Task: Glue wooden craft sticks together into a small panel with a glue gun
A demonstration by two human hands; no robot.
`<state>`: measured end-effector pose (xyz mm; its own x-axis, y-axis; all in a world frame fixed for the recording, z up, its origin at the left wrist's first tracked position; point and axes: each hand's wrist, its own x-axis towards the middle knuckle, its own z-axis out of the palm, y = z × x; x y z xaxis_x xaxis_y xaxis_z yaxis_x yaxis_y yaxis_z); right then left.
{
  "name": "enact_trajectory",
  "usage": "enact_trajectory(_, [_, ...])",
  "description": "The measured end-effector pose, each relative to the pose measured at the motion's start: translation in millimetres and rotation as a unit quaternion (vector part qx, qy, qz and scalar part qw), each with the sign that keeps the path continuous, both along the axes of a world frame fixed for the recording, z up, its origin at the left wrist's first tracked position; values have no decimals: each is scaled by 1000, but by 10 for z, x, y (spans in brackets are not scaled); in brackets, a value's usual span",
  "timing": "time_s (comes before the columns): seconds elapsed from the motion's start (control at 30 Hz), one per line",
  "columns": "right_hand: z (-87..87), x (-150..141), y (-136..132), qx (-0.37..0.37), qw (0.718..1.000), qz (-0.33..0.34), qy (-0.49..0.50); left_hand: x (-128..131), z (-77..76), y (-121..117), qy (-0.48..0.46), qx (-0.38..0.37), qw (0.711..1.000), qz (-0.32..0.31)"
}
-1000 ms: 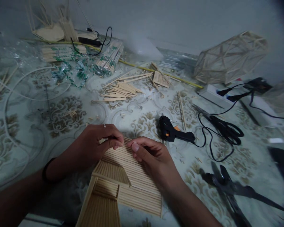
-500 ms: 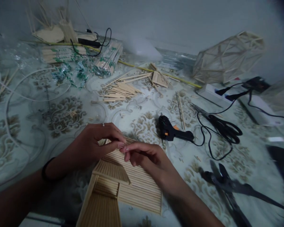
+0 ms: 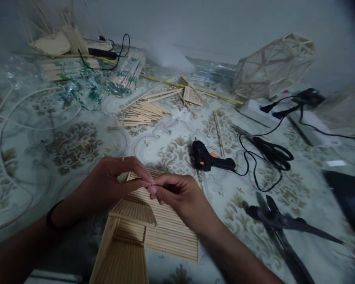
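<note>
A small house-like model of thin wooden sticks [image 3: 173,236] lies at the table's near side, with a slatted base and a sloped stick panel [image 3: 134,211]. Above its far part, my left hand [image 3: 118,177] is closed in a pinch, thumb against fingertips. Fingertip to fingertip with it, my right hand [image 3: 182,197] pinches at the same spot. Whatever lies between the fingertips is too small or hidden to make out. A black glue gun [image 3: 208,157] rests on its side just beyond my right hand.
Loose sticks [image 3: 144,112] lie in a pile at the middle back, near wrapped stick bundles [image 3: 128,73]. To the right are black-handled scissors [image 3: 273,152], dark cutters [image 3: 279,223], a white power strip [image 3: 260,112] with cords, and a stick lattice frame [image 3: 273,69].
My right hand has moved left, and its fingertips now meet those of my left hand. The view has shifted slightly, so the table things appear further left.
</note>
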<state>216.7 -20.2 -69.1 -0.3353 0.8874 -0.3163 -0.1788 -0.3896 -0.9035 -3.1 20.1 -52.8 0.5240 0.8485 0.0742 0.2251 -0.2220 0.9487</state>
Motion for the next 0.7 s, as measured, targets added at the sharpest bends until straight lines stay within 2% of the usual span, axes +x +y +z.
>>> enact_trajectory(0.13, [22, 16, 7, 9, 1000, -16, -11, -10, 31, 21, 29, 17, 999, 8])
enact_trajectory(0.27, [0, 21, 13, 13, 1000, -24, 0, -20, 52, 28, 67, 104, 992, 10])
enact_trajectory(0.37, [-32, 15, 18, 6, 999, -40, 12, -37, 29, 31, 68, 176, 982, -14])
enact_trajectory(0.43, [-38, 14, 19, 6, 998, -53, 17, -47, 11, 33, 65, 195, 978, -23])
enact_trajectory(0.7, [-20, 39, -2, 31, 996, -75, 21, -17, 25, 5, 63, 73, 995, -2])
